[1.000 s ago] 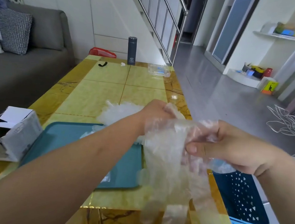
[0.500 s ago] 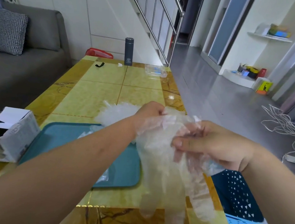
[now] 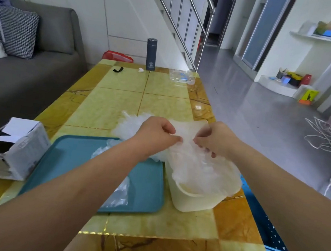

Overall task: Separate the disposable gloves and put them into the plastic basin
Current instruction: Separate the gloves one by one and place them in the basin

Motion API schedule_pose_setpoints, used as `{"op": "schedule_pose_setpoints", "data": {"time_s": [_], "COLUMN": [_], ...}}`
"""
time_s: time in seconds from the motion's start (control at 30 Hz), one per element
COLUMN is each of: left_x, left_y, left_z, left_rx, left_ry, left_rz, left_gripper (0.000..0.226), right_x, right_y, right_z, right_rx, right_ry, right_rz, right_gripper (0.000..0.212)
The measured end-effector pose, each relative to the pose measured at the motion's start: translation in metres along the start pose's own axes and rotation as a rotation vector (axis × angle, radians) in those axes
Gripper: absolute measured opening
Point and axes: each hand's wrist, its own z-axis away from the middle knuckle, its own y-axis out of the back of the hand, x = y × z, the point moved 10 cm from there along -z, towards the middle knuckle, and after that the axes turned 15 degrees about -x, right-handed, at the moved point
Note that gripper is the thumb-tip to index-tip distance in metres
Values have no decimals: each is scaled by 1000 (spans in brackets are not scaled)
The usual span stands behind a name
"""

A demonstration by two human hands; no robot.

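A cream plastic basin (image 3: pixel 194 200) stands on the yellow table, right of a teal tray (image 3: pixel 71 157). Clear disposable gloves (image 3: pixel 197 168) drape over and into the basin. My left hand (image 3: pixel 156 132) and my right hand (image 3: pixel 215 139) hover just above it, each pinching the top edge of a clear glove between thumb and fingertips. Behind my left hand lies a loose pile of clear gloves (image 3: pixel 130 124). A few more gloves (image 3: pixel 120 195) lie on the tray, partly hidden by my left forearm.
An open grey cardboard box (image 3: pixel 16 150) sits left of the tray. A dark flask (image 3: pixel 151 54), a black clip (image 3: pixel 118 69) and a clear container (image 3: pixel 182 76) stand at the table's far end. A blue perforated basket (image 3: pixel 264 220) is on the floor to the right.
Both hands have moved down and away from me with the gloves. The gloves hung free over the table's front edge before; now they lie over the basin.
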Motion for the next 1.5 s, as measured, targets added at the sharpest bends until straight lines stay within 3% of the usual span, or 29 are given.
{"op": "schedule_pose_setpoints", "data": {"time_s": [0.1,0.2,0.27,0.33,0.43,0.5,0.67,0.83,0.9,0.97,1.1,1.2,1.3,1.4,1.5], "left_x": [-5,5,7,9,19,27,30,28,22,17,6,-18,-63,-116,-154], "left_y": [-6,-12,-21,-32,-44,-50,-50,-31,-29,-27,-7,12,25,29,33], "left_z": [10,20,20,19,20,22,26,32,34,42,65,87,103,115,121], "left_rx": [-37,-1,-16,-33,-14,-16,-76,-28,-46,-52,24,85,86,20,-5], "left_ry": [-47,-157,-179,-166,-170,-166,-205,-287,-299,-331,-374,-315,-131,118,187], "left_rz": [-173,-373,-476,-580,-759,-852,-589,-539,-507,-521,-519,-543,-674,-879,-856], "left_gripper": [25,23,24,25,28,28,31,27,25,22,18,16,18,35,37], "right_x": [-8,-30,-49,-53,-20,-5,9,28,25,6,-32,-66,-118,-139,-120], "right_y": [2,18,19,-1,-51,-70,-92,-114,-119,-112,-67,-52,-73,-126,-183], "right_z": [-2,28,65,87,90,82,33,7,10,15,45,74,96,98,76], "right_rx": [84,289,375,217,-249,-379,-421,-500,-535,-473,-188,-5,180,113,-90], "right_ry": [9,147,292,348,91,-15,-119,-245,-277,-250,-173,-91,166,366,326], "right_rz": [153,323,415,472,467,525,655,754,811,767,557,575,566,457,302], "right_gripper": [32,63,64,59,63,67,73,74,60,40,56,55,47,42,37]}}
